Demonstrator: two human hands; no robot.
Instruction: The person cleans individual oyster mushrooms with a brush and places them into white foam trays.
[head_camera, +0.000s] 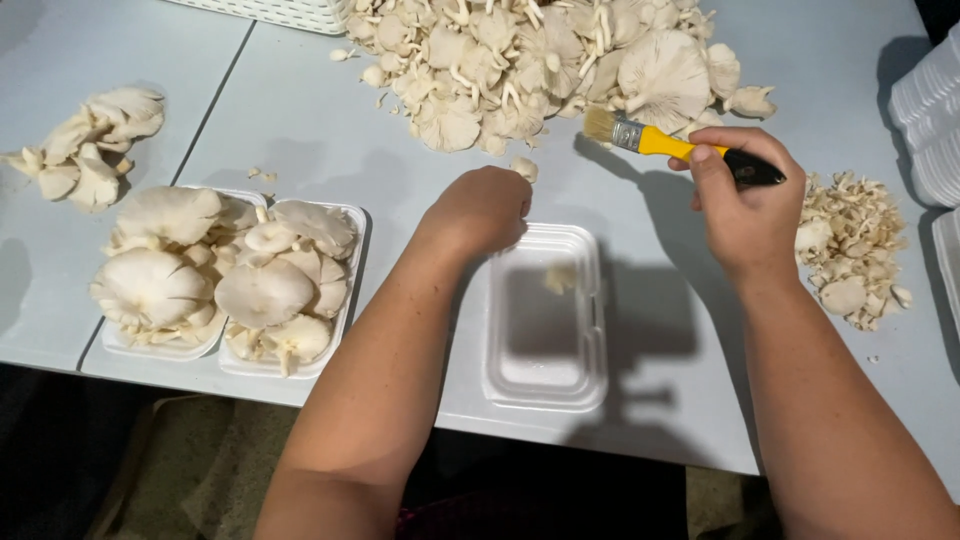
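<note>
The right hand (745, 205) is gripping a yellow-handled brush (672, 143) with fingers wrapped tight, its bristles pointing at the big mushroom pile (545, 60). The left hand (482, 208) is curled above the empty white tray (545, 320); I cannot tell if it is holding anything. The oyster mushrooms are looking light, soft and easily torn, so taking one by the firmer stem seems safest.
</note>
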